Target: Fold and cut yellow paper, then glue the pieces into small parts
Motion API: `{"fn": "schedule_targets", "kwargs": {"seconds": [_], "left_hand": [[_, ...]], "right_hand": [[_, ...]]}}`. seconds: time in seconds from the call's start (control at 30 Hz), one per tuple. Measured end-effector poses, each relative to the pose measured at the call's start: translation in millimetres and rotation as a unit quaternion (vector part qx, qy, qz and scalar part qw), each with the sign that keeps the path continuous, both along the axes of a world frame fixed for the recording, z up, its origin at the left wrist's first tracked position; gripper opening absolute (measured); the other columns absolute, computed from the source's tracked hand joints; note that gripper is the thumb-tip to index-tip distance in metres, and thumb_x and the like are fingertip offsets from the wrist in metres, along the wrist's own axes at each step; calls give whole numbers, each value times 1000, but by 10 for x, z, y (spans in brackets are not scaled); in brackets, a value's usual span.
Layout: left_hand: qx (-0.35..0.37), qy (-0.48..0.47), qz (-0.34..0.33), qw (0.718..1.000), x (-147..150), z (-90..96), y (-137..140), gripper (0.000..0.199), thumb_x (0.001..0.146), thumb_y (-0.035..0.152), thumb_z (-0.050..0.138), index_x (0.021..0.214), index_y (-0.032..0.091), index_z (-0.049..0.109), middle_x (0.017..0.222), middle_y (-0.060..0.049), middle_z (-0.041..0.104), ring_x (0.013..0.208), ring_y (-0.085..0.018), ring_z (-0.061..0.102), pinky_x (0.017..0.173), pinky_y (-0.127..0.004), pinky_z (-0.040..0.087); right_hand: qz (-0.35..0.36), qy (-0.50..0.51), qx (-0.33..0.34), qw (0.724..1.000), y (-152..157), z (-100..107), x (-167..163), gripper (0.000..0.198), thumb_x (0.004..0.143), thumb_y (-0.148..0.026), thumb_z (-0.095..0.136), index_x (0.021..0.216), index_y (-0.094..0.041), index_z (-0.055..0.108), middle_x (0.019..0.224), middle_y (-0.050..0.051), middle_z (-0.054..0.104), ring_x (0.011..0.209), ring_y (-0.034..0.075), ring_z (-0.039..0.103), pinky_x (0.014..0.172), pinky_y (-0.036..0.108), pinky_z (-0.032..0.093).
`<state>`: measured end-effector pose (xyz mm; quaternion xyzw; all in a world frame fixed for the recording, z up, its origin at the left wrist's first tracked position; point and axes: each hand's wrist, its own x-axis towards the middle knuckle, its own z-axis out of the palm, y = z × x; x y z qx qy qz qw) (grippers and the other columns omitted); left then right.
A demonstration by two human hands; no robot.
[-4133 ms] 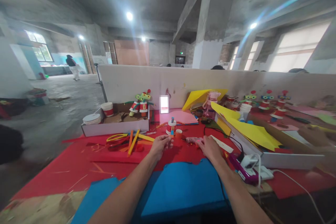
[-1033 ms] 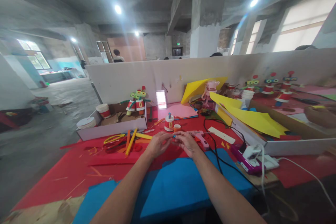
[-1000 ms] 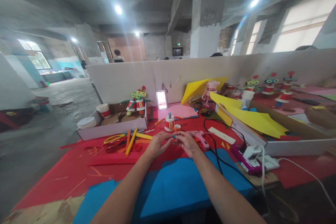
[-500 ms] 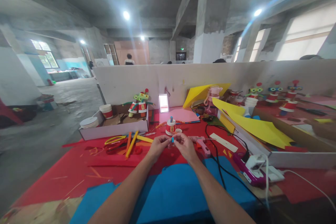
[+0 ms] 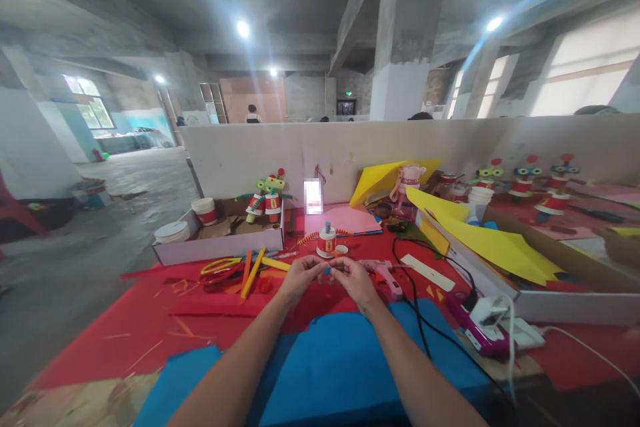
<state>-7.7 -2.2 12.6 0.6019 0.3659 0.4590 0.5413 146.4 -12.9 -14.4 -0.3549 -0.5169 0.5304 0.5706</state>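
Between their fingertips, my left hand point(image 5: 303, 276) and my right hand point(image 5: 353, 280) pinch a small blue piece point(image 5: 327, 271), perhaps paper; the fingers cover most of it. Just beyond them a paper-cup figure point(image 5: 327, 242) stands upright, red and white, with coiled arms and a small blue roll on top. A small white cup point(image 5: 341, 250) sits beside it, close to my right fingers. To the right of my right hand lies a pink glue gun point(image 5: 387, 278). Yellow-handled scissors point(image 5: 219, 267) and yellow and orange strips point(image 5: 253, 275) lie left of my left hand.
A cardboard box point(image 5: 220, 247) at left holds cups and finished figures. Another box point(image 5: 575, 300) with yellow sheets stands at right. A purple power strip point(image 5: 477, 327), black cables and a white plug lie right. Blue sheets point(image 5: 330, 367) cover the near table; a white partition point(image 5: 260, 147) stands behind.
Both hands stay together over the table, the fingers shifting slightly around the blue piece. It shows lower and smaller between them. The camera view has shifted a little.
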Motion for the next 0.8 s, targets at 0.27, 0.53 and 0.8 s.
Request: {"fn": "schedule_targets", "kwargs": {"seconds": [0.27, 0.53, 0.8], "left_hand": [[36, 44, 13, 998, 43, -55, 17, 34, 64, 43, 75, 69, 15, 56, 63, 2, 61, 52, -8, 51, 54, -21, 41], [80, 75, 43, 993, 29, -123, 72, 29, 66, 38, 72, 64, 16, 54, 58, 4, 55, 55, -9, 49, 55, -22, 38], [113, 107, 45, 987, 32, -90, 29, 21, 70, 32, 65, 63, 16, 56, 57, 4, 53, 56, -10, 46, 56, -22, 35]], "right_hand": [[-44, 58, -15, 997, -17, 30, -9, 32, 61, -43, 78, 75, -19, 62, 72, 0, 65, 68, 18, 63, 73, 35, 53], [-12, 64, -24, 998, -27, 23, -30, 35, 55, -42, 82, 74, -19, 63, 71, 0, 65, 70, 18, 64, 76, 35, 53], [19, 95, -75, 992, -51, 37, -10, 38, 54, -42, 83, 77, -16, 67, 74, 2, 69, 71, 17, 65, 80, 36, 52]]}}
